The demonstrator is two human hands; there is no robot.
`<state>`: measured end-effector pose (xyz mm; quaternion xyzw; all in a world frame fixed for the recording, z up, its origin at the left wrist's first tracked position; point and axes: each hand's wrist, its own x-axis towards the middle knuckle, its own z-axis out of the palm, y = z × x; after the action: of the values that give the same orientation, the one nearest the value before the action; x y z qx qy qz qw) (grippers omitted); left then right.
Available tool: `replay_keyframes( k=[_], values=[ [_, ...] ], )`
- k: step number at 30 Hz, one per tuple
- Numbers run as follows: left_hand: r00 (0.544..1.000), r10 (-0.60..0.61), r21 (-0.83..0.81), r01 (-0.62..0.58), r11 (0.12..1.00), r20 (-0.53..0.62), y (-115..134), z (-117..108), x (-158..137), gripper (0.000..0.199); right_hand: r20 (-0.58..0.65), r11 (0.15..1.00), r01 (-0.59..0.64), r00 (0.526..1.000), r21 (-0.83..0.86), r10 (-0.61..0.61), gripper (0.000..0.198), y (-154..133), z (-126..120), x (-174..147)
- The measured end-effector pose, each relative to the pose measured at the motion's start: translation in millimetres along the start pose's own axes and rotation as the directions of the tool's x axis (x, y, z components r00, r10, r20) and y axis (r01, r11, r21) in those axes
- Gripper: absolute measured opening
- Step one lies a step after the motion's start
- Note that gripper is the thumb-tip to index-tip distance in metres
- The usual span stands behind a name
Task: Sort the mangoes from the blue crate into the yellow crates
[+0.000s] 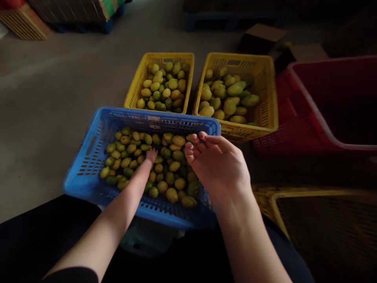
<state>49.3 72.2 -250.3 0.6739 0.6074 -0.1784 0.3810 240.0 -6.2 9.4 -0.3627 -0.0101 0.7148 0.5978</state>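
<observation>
A blue plastic crate (82,157) in front of me holds many yellow-green lemons (172,194). Inside it, my left hand (151,155) reaches down over a dark gap among the fruit, its fingers stretched out and no lemon visible in them. My right hand (219,169) is held above the crate's right side, palm turned up. Its fingers are loosely bent and apart, with nothing in them. Some lemons and part of the crate's right wall are hidden behind this hand.
Beyond the blue crate stand two yellow crates, the left one (134,86) with rounder lemons and the right one (272,98) with larger, longer fruit. A red crate (321,122) is at the right, a yellow crate (273,204) at lower right. Cardboard boxes (265,35) lie behind.
</observation>
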Motion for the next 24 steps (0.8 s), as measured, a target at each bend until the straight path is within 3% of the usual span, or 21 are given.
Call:
replay_keyframes(
  k=[3, 8, 12, 16, 18, 20, 21, 22, 24],
  values=[
    [0.993, -0.012, 0.033, 0.017, 0.999, -0.117, -3.3, 7.6, 20.4, 0.036, -0.039, 0.999, -0.037, 0.999, 0.018, 0.038, 0.005, -0.9, -1.0, 6.8],
    [0.979, 0.017, -0.048, -0.027, 0.998, -0.201, -19.1, 2.5, 27.7, 0.045, -0.051, 0.998, -0.054, 0.997, -0.016, 0.053, 0.003, 0.2, 0.4, 13.1],
    [0.951, -0.001, -0.201, -0.064, 0.977, -0.309, -31.6, -25.2, 24.9, 0.061, -0.089, 0.997, -0.073, 0.993, -0.011, 0.071, 0.003, 6.4, 4.4, 10.3],
    [0.902, 0.001, -0.366, -0.177, 0.914, -0.433, -18.6, -68.2, 10.3, 0.040, -0.124, 0.990, -0.134, 0.984, -0.036, 0.129, 0.003, 21.4, 4.3, 10.2],
    [0.878, 0.077, -0.499, -0.338, 0.798, -0.472, 2.6, -90.6, -13.8, 0.036, -0.158, 0.992, -0.118, 0.981, -0.049, 0.109, 0.008, 29.9, 2.0, 13.9],
    [0.837, 0.224, -0.727, -0.546, 0.417, -0.500, 29.4, -109.1, -50.9, 0.040, -0.174, 0.994, -0.095, 0.981, -0.059, 0.084, 0.018, 35.8, 1.4, 18.4],
    [0.809, 0.309, -0.770, -0.578, 0.269, -0.500, 42.5, -116.0, -72.1, 0.043, -0.167, 0.995, -0.085, 0.983, -0.060, 0.074, 0.024, 37.1, 2.3, 20.2],
    [0.785, 0.368, -0.779, -0.592, 0.205, -0.499, 53.9, -121.2, -92.8, 0.043, -0.152, 0.996, -0.076, 0.986, -0.055, 0.067, 0.030, 37.3, 3.9, 21.3],
    [0.737, 0.472, -0.756, -0.624, 0.199, -0.484, 68.6, -127.2, -125.4, 0.043, -0.122, 0.998, -0.066, 0.991, -0.016, 0.064, 0.036, 35.0, 8.5, 21.2]
  ],
)
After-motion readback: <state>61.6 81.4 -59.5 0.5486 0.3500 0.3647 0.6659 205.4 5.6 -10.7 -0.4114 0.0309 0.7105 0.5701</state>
